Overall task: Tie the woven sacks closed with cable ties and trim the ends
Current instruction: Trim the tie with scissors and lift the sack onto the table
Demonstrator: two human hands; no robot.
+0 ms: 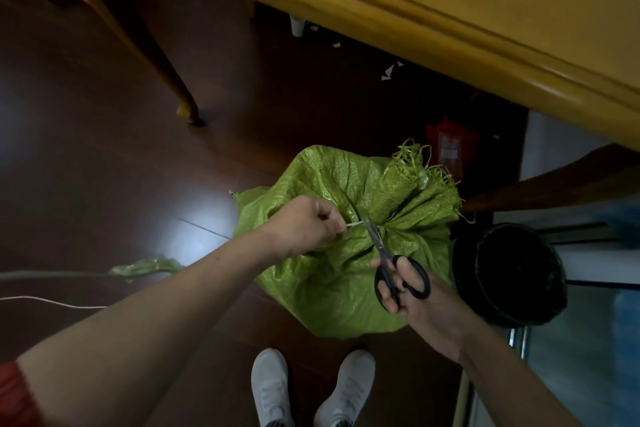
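L hand [304, 222] grip: thumb + finger clamped on thin pale cable-tie tail [355, 224], held taut leftward. R hand [419, 298] grip: fingers hooked through loops of black-handled steel scissors [398, 267], blades at the tail just beside the gathered neck. Judgement: keep tail taut, cut close to lock w/o nicking weave. Crumpled green woven sack [332, 295] lies on dark wood floor [104, 156], directly under both hands, beside black round bin [512, 274].

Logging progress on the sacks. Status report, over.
Left hand pinching cable tie tail taut. Right hand holding scissors, blades at the tail. Green sack neck cinched. Nothing blocks the cut.
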